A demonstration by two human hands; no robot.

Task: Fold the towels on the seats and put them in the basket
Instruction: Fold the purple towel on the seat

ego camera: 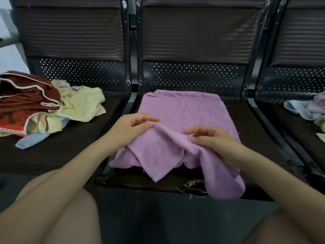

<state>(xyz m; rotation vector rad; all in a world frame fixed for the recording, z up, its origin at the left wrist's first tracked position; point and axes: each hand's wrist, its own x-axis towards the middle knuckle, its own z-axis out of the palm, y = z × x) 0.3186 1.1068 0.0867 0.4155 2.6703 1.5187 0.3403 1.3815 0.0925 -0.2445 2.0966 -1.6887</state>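
Observation:
A purple towel [184, 113] lies spread on the middle seat [260, 138], its near part rumpled and hanging over the seat's front edge. My left hand [133, 127] pinches a raised fold of the towel at its left side. My right hand [214, 140] grips the bunched near edge on the right, with cloth draping down below it. No basket is in view.
On the left seat lies a heap of towels: dark red with white trim [26, 99], pale yellow [82, 104], light blue [31, 141]. The right seat holds light blue [297, 108] and pink towels. Black metal armrests separate the seats. My knees fill the bottom corners.

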